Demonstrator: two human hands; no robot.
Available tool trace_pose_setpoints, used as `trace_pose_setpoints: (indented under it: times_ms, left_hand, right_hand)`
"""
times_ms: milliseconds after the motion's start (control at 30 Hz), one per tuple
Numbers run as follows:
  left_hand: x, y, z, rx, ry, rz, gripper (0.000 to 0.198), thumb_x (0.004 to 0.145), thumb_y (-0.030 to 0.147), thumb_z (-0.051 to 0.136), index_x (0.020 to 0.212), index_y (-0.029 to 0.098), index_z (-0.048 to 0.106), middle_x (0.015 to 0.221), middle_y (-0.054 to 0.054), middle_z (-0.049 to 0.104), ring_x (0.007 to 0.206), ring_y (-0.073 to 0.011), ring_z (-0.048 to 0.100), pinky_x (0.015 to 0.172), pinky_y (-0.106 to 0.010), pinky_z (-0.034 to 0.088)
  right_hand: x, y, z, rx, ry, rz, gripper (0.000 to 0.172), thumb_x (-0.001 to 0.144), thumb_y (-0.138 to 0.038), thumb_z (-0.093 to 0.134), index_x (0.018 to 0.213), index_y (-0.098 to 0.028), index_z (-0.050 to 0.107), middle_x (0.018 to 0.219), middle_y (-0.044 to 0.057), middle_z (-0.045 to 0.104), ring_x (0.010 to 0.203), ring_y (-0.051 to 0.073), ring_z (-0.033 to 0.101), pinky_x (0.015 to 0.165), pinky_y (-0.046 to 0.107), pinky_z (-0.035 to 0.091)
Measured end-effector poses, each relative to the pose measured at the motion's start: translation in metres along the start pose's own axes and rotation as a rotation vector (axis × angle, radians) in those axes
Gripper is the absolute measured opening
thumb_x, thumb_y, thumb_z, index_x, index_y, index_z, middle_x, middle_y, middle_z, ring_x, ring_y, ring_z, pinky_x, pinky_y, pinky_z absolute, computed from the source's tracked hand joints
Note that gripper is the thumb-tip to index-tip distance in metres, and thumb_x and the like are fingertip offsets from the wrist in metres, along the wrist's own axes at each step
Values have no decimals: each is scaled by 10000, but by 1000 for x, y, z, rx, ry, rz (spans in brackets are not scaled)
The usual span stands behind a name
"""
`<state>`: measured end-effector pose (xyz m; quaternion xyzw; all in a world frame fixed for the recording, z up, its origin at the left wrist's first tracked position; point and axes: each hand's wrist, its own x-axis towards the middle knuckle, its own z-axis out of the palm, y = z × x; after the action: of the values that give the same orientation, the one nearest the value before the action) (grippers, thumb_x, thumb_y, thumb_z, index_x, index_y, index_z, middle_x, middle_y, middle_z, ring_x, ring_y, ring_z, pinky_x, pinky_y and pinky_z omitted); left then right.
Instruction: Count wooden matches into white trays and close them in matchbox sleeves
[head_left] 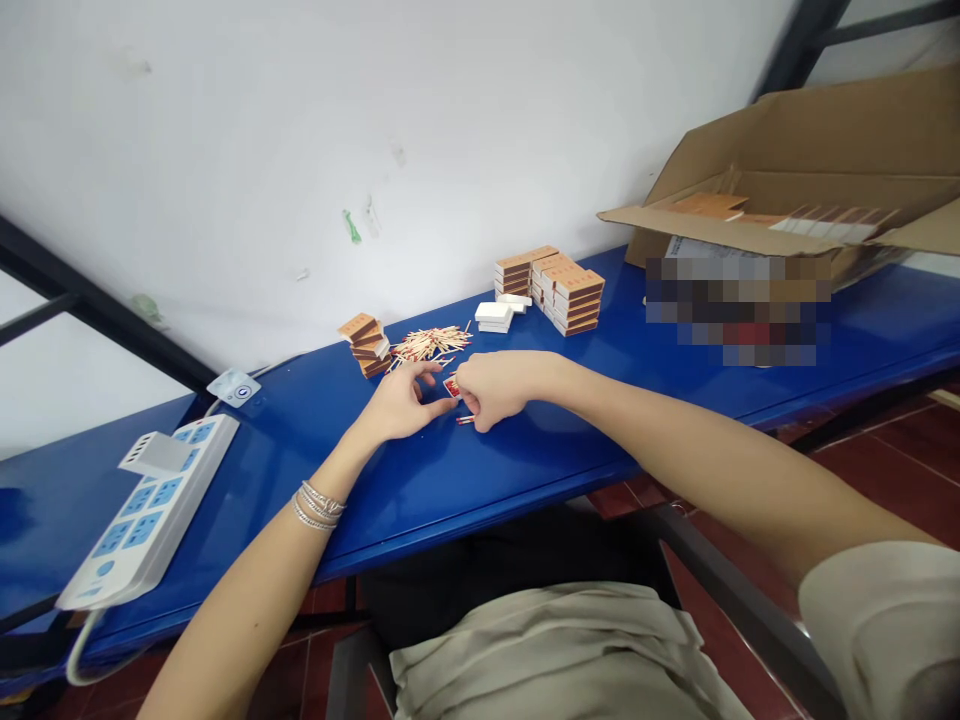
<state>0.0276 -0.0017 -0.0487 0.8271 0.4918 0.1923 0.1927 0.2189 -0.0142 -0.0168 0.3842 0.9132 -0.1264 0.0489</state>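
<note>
Between my hands is a small matchbox tray (451, 386) with red-tipped matches in it, partly covered by the fingers. My left hand (405, 403) is at its left side, thumb and fingers apart, with the thumb tip close to the tray; whether it touches cannot be made out. My right hand (493, 388) lies at the tray's right edge with its fingers curled in; what they hold is hidden. A few loose matches (466, 420) show just below the right fingertips. Behind the left hand spreads a heap of matches (431, 344).
Printed matchboxes (577, 290) are stacked at the back, with white trays (494, 315) beside them. A smaller matchbox stack (366, 347) stands left of the heap. A power strip (154, 510) lies left on the blue table (480, 480); a cardboard box (847, 130) sits right.
</note>
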Motion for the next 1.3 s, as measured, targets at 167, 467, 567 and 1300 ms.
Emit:
trace_pose_setpoints:
  times_ms: [167,467,567,1300]
  left_hand:
    - [2,-3,8,85,-2,71,417,735,458,715,1039,174,687,930,-47,661,719,-150,546,660,-278,437]
    - [2,-4,5,80,-18,110,394,742,409,708,1048,162,681,945,-58,654,745,-162,557,693,-298,455]
    - [3,-2,8,71,-11,109,481,727,459,726,1094,156,659,966,-66,647,787,-176,568,718,-304,459]
    - [3,-5,3,-33,-40,130,467,710,341,746,1116,170,595,967,-33,658,722,-136,540,712,-291,473]
  right_hand:
    - [2,14,-3,61,17,26,113,670,-232,679,728,-159,744,656,37,695,589,161,584,560,282,370]
    - [2,9,0,134,-69,-37,86,645,-186,675,706,-157,728,707,18,708,596,135,582,540,255,381]
    - [-4,15,-7,201,-100,-57,85,654,-191,663,703,-166,728,648,-4,679,578,125,563,543,251,379]
    - [21,55,8,393,241,-84,194,714,-233,640,826,-127,758,523,-28,573,498,93,443,511,240,303]
